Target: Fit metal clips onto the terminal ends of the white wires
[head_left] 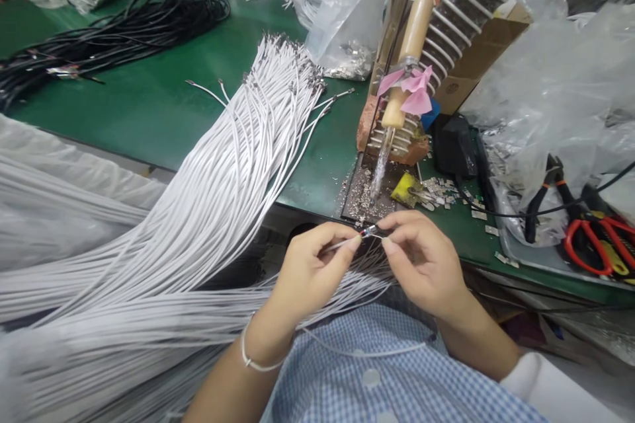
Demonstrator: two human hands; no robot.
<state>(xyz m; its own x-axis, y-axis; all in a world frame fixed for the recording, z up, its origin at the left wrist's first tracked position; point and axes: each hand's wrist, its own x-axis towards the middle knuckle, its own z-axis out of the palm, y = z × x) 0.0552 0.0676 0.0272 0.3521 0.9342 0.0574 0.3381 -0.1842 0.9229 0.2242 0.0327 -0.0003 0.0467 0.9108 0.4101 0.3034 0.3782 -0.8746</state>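
Note:
Thumb and forefinger of my left hand [315, 258] pinch a white cable [336, 246] close to its end, where a small metal connector [368, 232] with red and black bits shows. My right hand [426, 261] is on the other side of the connector, thumb and forefinger curled together at a thin wire-like end; what exactly they grip is too small to make out. Just beyond the fingers, a soldering iron [397, 109] with a wooden handle and pink wrapping is fixed tip down above a dark plate [354, 195] strewn with metallic specks.
A thick bundle of white cables [233, 145] lies across the green table [149, 106]. Black cables [149, 20] are at the back left. On the right are small metal connectors [441, 192], a yellow piece [405, 189], pliers [550, 192], red-handled scissors [588, 248] and plastic bags [555, 92].

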